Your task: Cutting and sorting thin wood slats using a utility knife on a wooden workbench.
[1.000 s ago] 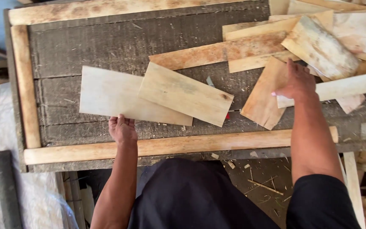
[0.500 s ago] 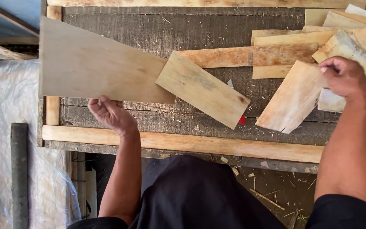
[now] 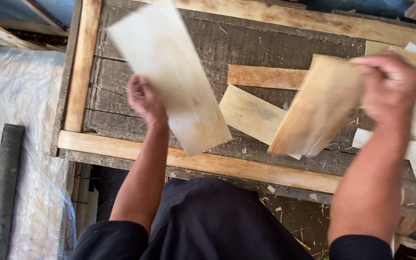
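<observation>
A weathered grey plank tabletop (image 3: pixel 275 53) is framed by pale wooden rails (image 3: pixel 80 67) along its edges. On the left, a clear plastic sheet (image 3: pixel 22 120) is spread out, with a dark post (image 3: pixel 3 192) lying over it. Below the tabletop, wood chips (image 3: pixel 294 216) litter the dirt floor. Daylight is even.

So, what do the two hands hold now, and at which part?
Left hand holds a pale thin wood sheet near the middle of its left long edge. Right hand grips a tan wood sheet at its upper right end. Both are blurred.

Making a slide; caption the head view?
Left hand lifts pale board; right hand grips another board.
</observation>
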